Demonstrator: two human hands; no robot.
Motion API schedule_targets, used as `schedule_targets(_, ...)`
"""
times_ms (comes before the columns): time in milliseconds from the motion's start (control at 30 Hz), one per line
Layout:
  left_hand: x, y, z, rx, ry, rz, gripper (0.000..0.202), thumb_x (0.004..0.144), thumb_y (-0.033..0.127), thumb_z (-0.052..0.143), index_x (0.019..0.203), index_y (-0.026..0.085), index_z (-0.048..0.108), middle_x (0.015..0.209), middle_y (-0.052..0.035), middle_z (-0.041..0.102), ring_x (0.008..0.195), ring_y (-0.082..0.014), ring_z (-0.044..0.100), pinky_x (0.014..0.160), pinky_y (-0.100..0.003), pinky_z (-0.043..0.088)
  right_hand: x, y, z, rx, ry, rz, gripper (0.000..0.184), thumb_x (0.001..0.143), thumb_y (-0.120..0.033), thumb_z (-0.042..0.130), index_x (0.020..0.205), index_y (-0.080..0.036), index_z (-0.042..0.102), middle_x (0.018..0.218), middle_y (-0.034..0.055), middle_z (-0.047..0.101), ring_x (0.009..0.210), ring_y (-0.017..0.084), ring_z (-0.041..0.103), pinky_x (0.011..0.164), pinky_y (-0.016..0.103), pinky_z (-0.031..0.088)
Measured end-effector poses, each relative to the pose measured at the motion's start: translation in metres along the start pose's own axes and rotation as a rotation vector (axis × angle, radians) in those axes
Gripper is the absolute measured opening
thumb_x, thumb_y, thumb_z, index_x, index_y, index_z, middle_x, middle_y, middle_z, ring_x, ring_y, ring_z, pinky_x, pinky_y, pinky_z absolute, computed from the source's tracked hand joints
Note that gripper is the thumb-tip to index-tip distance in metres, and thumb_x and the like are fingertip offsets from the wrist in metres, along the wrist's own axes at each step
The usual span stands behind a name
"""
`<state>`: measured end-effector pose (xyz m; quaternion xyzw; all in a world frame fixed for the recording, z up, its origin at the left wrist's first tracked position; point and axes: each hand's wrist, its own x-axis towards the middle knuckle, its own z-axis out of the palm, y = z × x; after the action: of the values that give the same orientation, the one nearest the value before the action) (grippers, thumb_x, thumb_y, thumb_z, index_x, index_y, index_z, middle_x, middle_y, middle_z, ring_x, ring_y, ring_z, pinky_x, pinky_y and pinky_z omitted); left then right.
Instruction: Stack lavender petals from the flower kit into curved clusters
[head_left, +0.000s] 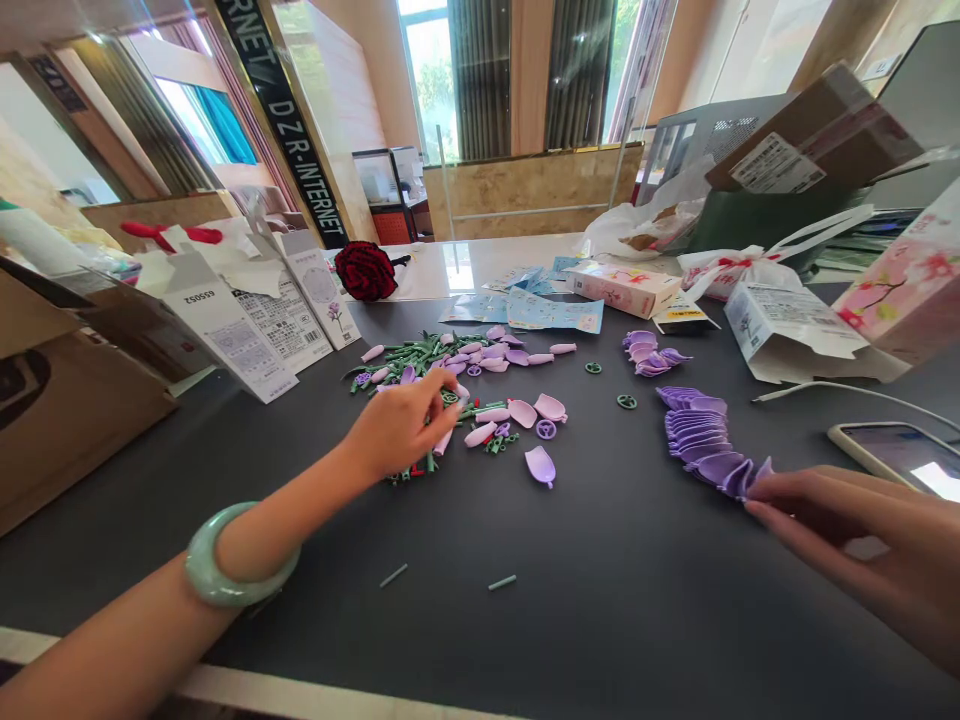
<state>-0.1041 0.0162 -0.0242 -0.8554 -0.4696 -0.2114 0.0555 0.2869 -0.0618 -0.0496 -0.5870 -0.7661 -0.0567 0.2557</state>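
Found on the matt dark-grey tabletop [450,650]: a loose mixed pile of green plastic stems and pink and lilac plastic pieces [420,355], left of centre. Noted the bare left hand [405,420] reaching into the near part of this pile, fingers curled and narrow at the tips; cannot tell whether holding a piece or merely touching. Recorded a smooth pale-green bangle [202,560] on the left wrist. Noted the bare right hand [870,530] at the right edge, thumb and fingers nearly together at the near end of a curved row of overlapping purple plastic petals [697,425]; touching the last petal, cannot tell whether pinching or only pressing. Located just beyond that row: a smaller stack of paler lilac plastic petals [651,356]. Located between pile and row: two dark-green spoked plastic rings [626,402]. Seen at the pile's right side: a purple spoked plastic ring [546,429] and, nearer, a single pale-lilac cupped plastic petal [540,466]. Seen nearer the camera: two thin grey-green rods [502,582], well apart from each other. Recorded beyond the pile: a dark-red rose-shaped item [366,271] and light-blue printed paper sheets [555,311]. Recorded near the right hand: a pale-cased phone [885,450], lying flat.
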Motion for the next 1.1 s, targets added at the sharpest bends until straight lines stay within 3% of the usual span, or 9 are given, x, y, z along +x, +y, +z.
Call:
schedule_targets(167,-0.008,-0.047,-0.012,0.143,-0.055,-0.157,0.023,0.083,0.032,0.042,0.096,0.018,0.055,0.096,-0.0108,0.063,0.092,-0.0256,0.060,0.079,-0.037,0.049,0.001,-0.005,0.001,0.023,0.005,-0.160,0.028,0.089,-0.051,0.048,0.083,-0.031,0.067,0.063,-0.0068,0.068,0.033,0.010,0.054,0.035,0.022,0.043)
schedule_targets(367,-0.012,-0.082,-0.018,0.135,-0.165,-0.189,0.024,0.078,0.029,0.042,0.095,0.018,0.054,0.096,-0.0102,0.063,0.090,-0.0229,0.060,0.084,-0.037,0.049,-0.002,-0.011,0.000,0.056,-0.003,-0.157,0.037,0.090,-0.054,0.045,0.080,-0.028,0.069,0.066,-0.0035,0.071,0.037,0.011,0.056,0.035,0.022,0.044)
schedule_targets(700,-0.017,-0.084,-0.012,0.095,-0.248,-0.137,0.024,0.082,0.030,0.044,0.099,0.017,0.056,0.102,-0.0110,0.061,0.102,-0.0250,0.058,0.093,-0.041,0.045,-0.005,-0.012,0.001,0.039,-0.026,-0.164,0.048,0.093,-0.059,0.038,0.080,-0.026,0.070,0.066,-0.0007,0.071,0.039,0.011,0.058,0.039,0.022,0.046)
schedule_targets(1100,-0.024,-0.071,-0.011,0.021,-0.279,-0.086,0.027,0.087,0.035,0.041,0.105,0.018,0.053,0.106,-0.0101,0.059,0.104,-0.0252,0.056,0.094,-0.041,0.044,-0.010,-0.011,0.006,-0.019,-0.007,-0.218,0.043,0.095,-0.054,0.038,0.083,-0.026,0.069,0.073,-0.0013,0.071,0.039,0.010,0.056,0.048,0.022,0.050)
